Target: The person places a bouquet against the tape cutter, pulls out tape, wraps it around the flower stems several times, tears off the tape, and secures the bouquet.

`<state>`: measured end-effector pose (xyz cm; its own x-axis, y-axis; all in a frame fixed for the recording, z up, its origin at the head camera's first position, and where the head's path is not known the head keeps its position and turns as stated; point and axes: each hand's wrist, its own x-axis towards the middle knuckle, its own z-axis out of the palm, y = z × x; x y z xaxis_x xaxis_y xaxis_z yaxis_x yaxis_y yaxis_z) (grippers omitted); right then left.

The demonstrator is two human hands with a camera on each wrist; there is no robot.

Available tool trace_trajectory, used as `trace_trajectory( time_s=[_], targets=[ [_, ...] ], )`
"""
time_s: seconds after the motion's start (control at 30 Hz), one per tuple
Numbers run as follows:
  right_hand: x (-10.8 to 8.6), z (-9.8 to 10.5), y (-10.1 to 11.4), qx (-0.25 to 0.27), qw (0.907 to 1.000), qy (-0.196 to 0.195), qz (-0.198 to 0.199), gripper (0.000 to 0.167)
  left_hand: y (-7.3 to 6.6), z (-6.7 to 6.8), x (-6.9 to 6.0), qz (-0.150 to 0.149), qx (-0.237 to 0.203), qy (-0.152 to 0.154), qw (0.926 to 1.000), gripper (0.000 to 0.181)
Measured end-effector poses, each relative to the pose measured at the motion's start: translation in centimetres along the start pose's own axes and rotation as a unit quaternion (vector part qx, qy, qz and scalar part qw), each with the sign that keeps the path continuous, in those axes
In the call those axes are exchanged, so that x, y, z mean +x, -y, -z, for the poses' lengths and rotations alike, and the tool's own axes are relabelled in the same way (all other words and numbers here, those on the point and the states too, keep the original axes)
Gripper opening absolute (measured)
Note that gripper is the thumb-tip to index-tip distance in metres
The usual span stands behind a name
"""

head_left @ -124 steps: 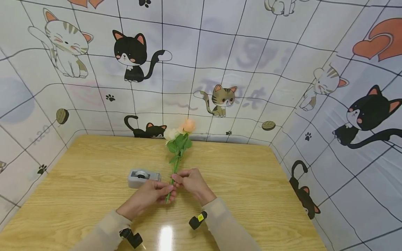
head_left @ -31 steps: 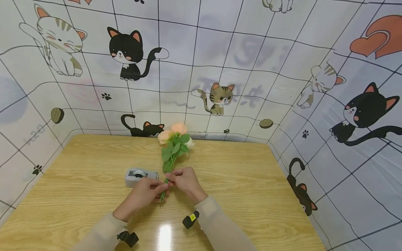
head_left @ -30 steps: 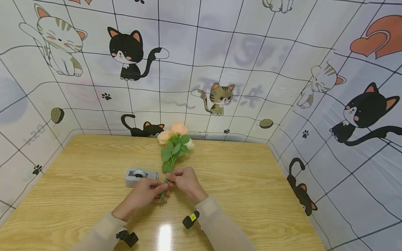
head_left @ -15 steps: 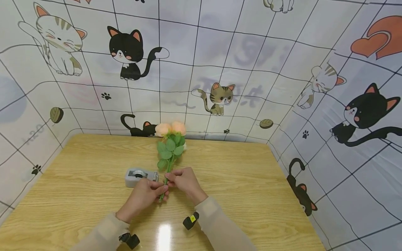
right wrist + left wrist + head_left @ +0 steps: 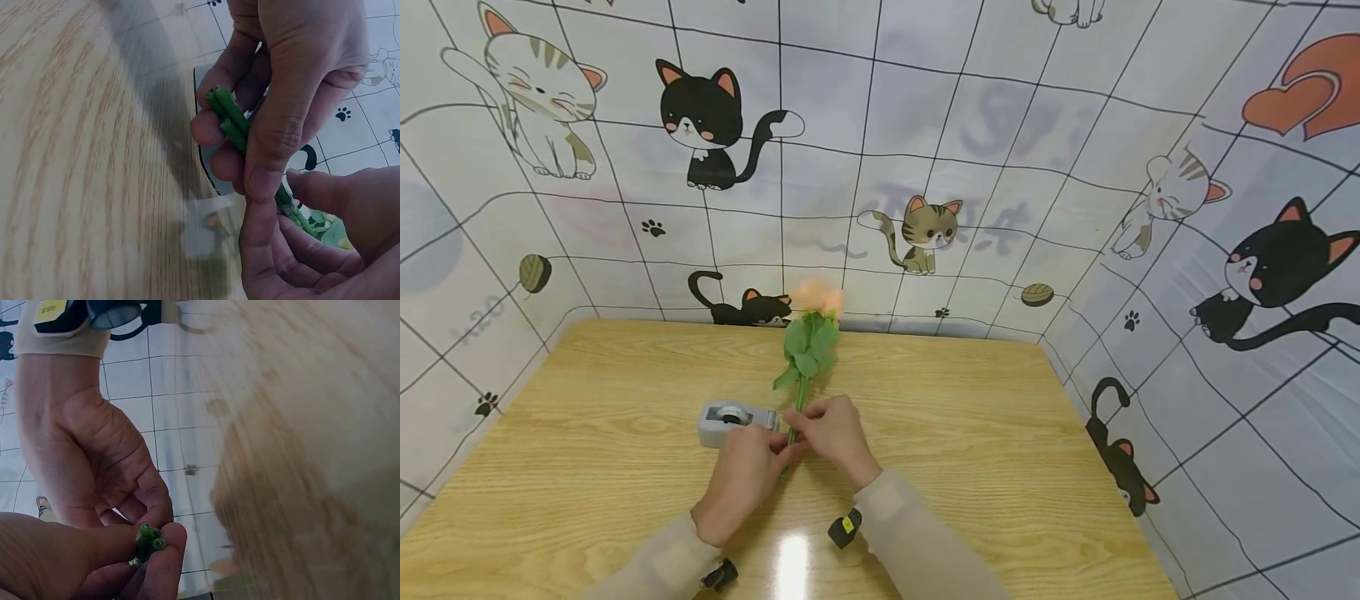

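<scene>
A small bunch of roses (image 5: pixel 808 340) stands upright over the table, its peach blooms blurred above green leaves. Low on the bunch, my left hand (image 5: pixel 741 477) pinches the green stems between thumb and fingers. Just above it, my right hand (image 5: pixel 833 433) pinches the same stems, the two hands touching or nearly so. Several cut stem ends (image 5: pixel 147 542) poke out of the left hand's grip in the left wrist view. From the right wrist, the bundled stems (image 5: pixel 230 117) lie side by side under the left thumb. Part of the stems is hidden by the fingers.
A grey tape dispenser (image 5: pixel 715 429) with a roll in it stands on the wooden table (image 5: pixel 962 433), close behind the left hand. A white curtain (image 5: pixel 850 108) printed with cats encloses the table's back and sides. Each sleeve carries a small black wrist camera (image 5: pixel 846 528).
Earlier, one peach and one white bloom showed, then two peach ones with the white. Now the bunch has turned and the white bloom is out of sight. Both hands shifted slightly, still gripping the stems.
</scene>
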<state>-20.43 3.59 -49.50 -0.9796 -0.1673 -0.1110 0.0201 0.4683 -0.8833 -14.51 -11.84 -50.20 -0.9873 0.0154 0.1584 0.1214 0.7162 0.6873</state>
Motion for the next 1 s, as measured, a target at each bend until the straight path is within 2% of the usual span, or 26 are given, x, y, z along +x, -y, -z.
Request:
trace_trajectory(
  time_s=[0.13, 0.23, 0.33, 0.43, 0.5, 0.6, 0.67, 0.73, 0.83, 1.0],
  targets=[
    [0.2, -0.3, 0.1, 0.005, 1.0, -0.003, -0.006, 0.026, 0.1, -0.1, 0.0, -0.015, 0.025, -0.013, 0.9995, 0.012],
    [0.2, -0.3, 0.1, 0.033, 0.9993, 0.001, -0.014, 0.025, 0.3, 0.1, 0.1, -0.014, 0.016, -0.008, 0.9997, 0.013],
    [0.2, -0.3, 0.1, 0.063, 0.9976, 0.008, -0.027, 0.024, 0.6, 0.5, 0.1, 0.0, -0.026, 0.018, 0.9995, 0.012],
    [0.2, -0.3, -0.1, 0.074, 0.9965, 0.021, -0.032, 0.025, 1.2, 1.0, 0.2, 0.032, -0.086, 0.063, 0.9937, 0.018],
    [0.2, -0.3, -0.1, 0.089, 0.9949, 0.031, -0.036, 0.024, 1.7, 1.3, 0.3, 0.059, -0.143, 0.1, 0.9828, 0.023],
    [0.2, -0.3, -0.1, 0.115, 0.9915, 0.042, -0.043, 0.021, 2.5, 1.6, 0.4, 0.086, -0.238, 0.152, 0.9553, 0.029],
    [0.2, -0.4, 0.0, 0.13, 0.9893, 0.046, -0.048, 0.019, 2.9, 1.8, 0.4, 0.104, -0.295, 0.18, 0.9325, 0.031],
    [0.3, -0.6, 0.0, 0.13, 0.989, 0.047, -0.051, 0.019, 3.2, 1.9, 0.4, 0.117, -0.325, 0.194, 0.9181, 0.032],
    [0.5, -0.8, 0.0, 0.124, 0.9897, 0.047, -0.054, 0.019, 3.2, 1.9, 0.4, 0.128, -0.331, 0.194, 0.9146, 0.03],
    [0.5, -0.8, 0.1, 0.107, 0.9915, 0.054, -0.051, 0.022, 3.0, 1.9, 0.3, 0.127, -0.309, 0.178, 0.9258, 0.026]
  ],
)
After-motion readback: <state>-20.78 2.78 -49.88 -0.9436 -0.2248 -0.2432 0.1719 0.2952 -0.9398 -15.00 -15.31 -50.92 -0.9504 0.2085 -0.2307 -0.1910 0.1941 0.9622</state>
